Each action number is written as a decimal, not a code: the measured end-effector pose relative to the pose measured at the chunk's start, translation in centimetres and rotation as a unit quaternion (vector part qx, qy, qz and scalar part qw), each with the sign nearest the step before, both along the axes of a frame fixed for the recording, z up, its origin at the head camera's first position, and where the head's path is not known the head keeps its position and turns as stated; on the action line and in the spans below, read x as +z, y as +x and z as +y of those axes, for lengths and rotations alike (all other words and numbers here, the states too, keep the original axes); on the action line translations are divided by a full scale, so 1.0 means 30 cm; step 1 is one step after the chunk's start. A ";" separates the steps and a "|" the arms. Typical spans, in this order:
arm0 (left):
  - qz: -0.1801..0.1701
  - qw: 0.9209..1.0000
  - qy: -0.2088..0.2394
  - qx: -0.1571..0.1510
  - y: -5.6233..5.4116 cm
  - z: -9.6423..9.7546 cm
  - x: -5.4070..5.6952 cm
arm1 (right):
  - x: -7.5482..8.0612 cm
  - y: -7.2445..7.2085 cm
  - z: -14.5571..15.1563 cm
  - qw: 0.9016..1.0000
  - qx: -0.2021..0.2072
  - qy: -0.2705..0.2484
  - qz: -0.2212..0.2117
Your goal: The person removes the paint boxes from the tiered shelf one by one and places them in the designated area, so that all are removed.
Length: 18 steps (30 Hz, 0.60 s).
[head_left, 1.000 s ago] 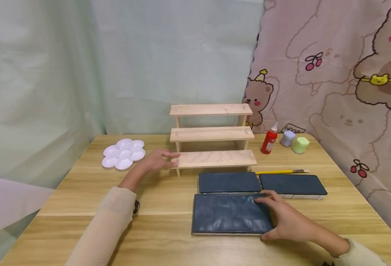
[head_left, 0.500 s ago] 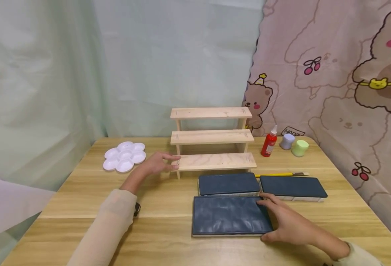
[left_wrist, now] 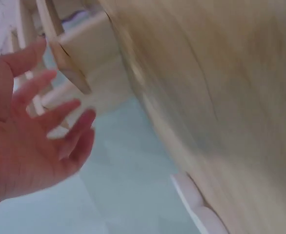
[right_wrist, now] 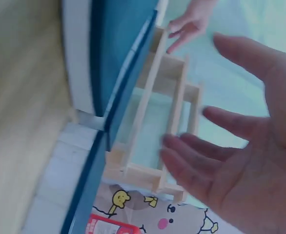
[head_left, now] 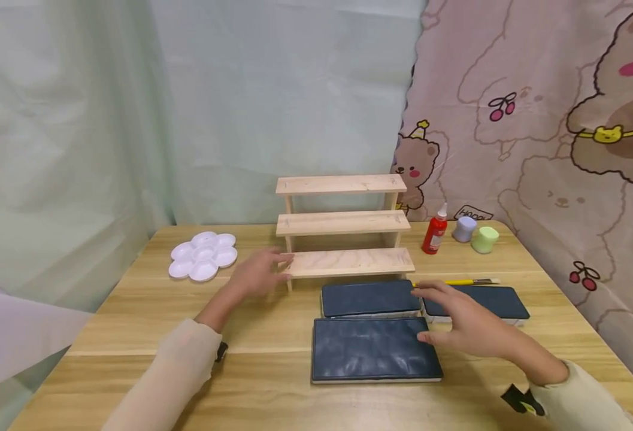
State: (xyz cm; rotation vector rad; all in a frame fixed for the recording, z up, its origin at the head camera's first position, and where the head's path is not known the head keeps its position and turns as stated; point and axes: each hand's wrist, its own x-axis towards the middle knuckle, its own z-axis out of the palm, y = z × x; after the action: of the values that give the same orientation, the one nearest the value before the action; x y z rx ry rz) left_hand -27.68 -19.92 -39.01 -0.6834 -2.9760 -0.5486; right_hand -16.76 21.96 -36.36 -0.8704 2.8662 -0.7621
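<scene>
My left hand (head_left: 259,272) is at the left end of the lowest step of a three-tier wooden shelf (head_left: 348,260), fingers spread and loosely bent. The left wrist view shows that hand (left_wrist: 40,122) palm up beside the shelf's end, holding nothing. My right hand (head_left: 469,320) hovers over the right end of the largest dark blue flat box (head_left: 375,350), thumb and fingers apart. In the right wrist view the same hand (right_wrist: 250,146) has nothing in its grasp. Two smaller dark blue boxes lie behind: one (head_left: 370,298) in front of the shelf, one (head_left: 491,301) partly covered by my right hand.
A yellow-handled brush (head_left: 459,282) lies behind the right box. At the back right stand a red bottle (head_left: 435,233), a lilac jar (head_left: 464,229) and a green jar (head_left: 485,239). A white flower-shaped palette (head_left: 203,256) rests left of the shelf, before a pale curtain (head_left: 294,90).
My right hand has lifted off the largest box's right edge, moving up and away. The left hand has drawn slightly back from the lowest step. Box and shelf stay in place.
</scene>
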 end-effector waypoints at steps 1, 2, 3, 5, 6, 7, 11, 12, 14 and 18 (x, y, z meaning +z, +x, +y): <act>0.023 1.000 0.000 0.008 0.011 0.009 0.004 | 0.006 -0.014 -0.006 1.000 -0.002 -0.022 0.013; 0.049 0.999 0.003 0.015 0.023 0.018 0.007 | 0.009 -0.028 -0.013 0.999 -0.002 -0.043 0.027; 0.070 0.997 0.014 0.021 0.036 0.027 0.011 | 0.011 -0.041 -0.020 0.997 -0.001 -0.065 0.042; 0.113 0.992 0.050 0.021 0.063 0.049 0.022 | 0.012 -0.064 -0.037 0.992 0.001 -0.106 0.066; 0.131 0.988 0.074 0.018 0.076 0.062 0.029 | 0.012 -0.074 -0.047 0.989 0.001 -0.124 0.077; 0.149 0.984 0.098 0.011 0.091 0.076 0.037 | 0.011 -0.083 -0.056 0.986 0.001 -0.143 0.086; 0.197 0.964 0.176 -0.029 0.155 0.143 0.078 | 0.017 -0.107 -0.103 0.971 -0.005 -0.206 0.118; 0.206 0.959 0.189 -0.039 0.172 0.160 0.088 | 0.021 -0.111 -0.117 0.968 -0.005 -0.219 0.124; 0.226 0.951 0.204 -0.058 0.201 0.193 0.106 | 0.031 -0.116 -0.144 0.961 -0.002 -0.244 0.134; 0.249 0.937 0.231 -0.087 0.243 0.251 0.125 | 0.047 -0.120 -0.186 0.950 0.017 -0.277 0.141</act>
State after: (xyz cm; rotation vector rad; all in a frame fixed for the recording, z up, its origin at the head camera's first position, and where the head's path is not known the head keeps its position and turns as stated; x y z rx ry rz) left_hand -20.41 -12.38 -35.27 -0.8759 -2.2207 -0.8904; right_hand -20.36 16.38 -34.96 -1.1581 2.8906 -1.6061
